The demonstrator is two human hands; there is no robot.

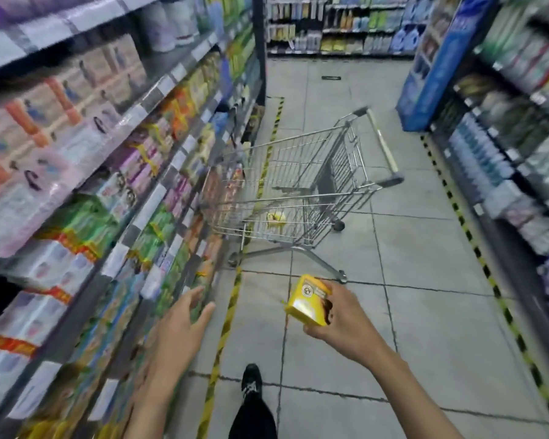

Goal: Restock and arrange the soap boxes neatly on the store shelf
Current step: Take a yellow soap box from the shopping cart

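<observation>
One yellow box, print blurred, gripped by right fingers, left fingers splayed

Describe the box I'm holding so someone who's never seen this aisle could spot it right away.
Find the wire shopping cart on the tiled floor. Just nearer the camera, the right hand grips a small yellow box. It alone is in a hand, with a round emblem on its upper face; the left hand holds nothing.

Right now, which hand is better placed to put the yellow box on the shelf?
Probably the right hand: it grips the yellow box. The left hand is open and empty, nearer the shelf.
</observation>
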